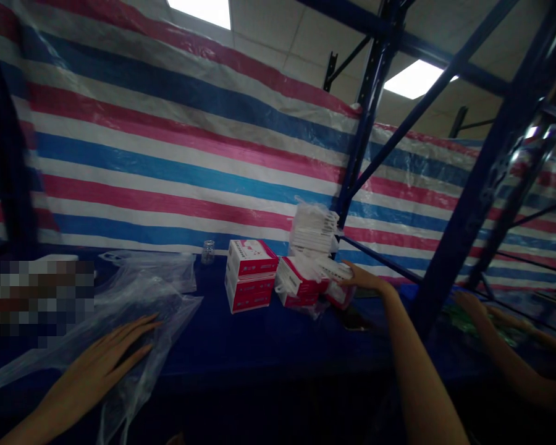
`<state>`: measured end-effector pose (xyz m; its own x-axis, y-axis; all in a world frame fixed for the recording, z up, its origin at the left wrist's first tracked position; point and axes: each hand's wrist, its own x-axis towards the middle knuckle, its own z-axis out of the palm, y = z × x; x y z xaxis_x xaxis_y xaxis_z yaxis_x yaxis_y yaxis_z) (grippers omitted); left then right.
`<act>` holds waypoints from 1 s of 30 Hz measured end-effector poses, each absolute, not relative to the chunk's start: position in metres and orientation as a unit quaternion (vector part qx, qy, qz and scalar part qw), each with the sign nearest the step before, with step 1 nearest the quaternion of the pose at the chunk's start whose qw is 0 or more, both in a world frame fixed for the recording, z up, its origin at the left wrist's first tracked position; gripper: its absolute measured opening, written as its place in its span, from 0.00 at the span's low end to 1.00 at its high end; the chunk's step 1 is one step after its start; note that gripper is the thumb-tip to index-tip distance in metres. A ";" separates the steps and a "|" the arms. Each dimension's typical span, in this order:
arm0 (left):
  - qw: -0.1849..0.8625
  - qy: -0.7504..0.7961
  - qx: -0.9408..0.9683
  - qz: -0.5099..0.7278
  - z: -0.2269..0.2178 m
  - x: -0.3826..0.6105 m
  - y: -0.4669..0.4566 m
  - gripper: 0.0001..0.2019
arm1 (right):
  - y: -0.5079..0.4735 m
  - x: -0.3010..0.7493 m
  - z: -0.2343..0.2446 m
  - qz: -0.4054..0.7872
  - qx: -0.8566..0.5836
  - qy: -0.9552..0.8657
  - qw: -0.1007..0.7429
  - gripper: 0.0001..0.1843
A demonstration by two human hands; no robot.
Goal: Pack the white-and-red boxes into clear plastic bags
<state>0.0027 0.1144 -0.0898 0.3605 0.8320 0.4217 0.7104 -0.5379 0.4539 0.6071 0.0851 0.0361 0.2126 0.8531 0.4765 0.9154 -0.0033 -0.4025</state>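
My left hand lies with its fingers stretched out on a clear plastic bag spread over the blue table. At the back of the table, my right hand has its fingers bent round the end of a white packet with dark print. That packet rests over red and white boxes, some partly covered by thin clear plastic. Left of them stand two stacked red and white boxes. A tall pile of white packets in clear plastic rises behind.
A small glass jar stands near the striped sheet. A dark phone-like object lies below my right hand. A blue rack post stands at right; beyond it, another person's hands are over something green.
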 end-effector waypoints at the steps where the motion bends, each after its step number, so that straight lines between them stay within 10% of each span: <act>1: 0.114 0.468 0.824 0.299 -0.091 0.002 0.114 0.22 | 0.084 0.609 0.033 -0.008 -0.700 -0.639 0.318 0.30; 14: 0.038 0.467 0.842 0.266 -0.089 0.007 0.108 0.23 | 0.057 0.524 0.041 -0.298 -0.633 -0.613 0.367 0.29; 30: 0.132 0.464 0.798 0.362 -0.070 0.007 0.100 0.21 | 0.067 0.435 0.035 -0.426 -0.598 -0.669 0.118 0.25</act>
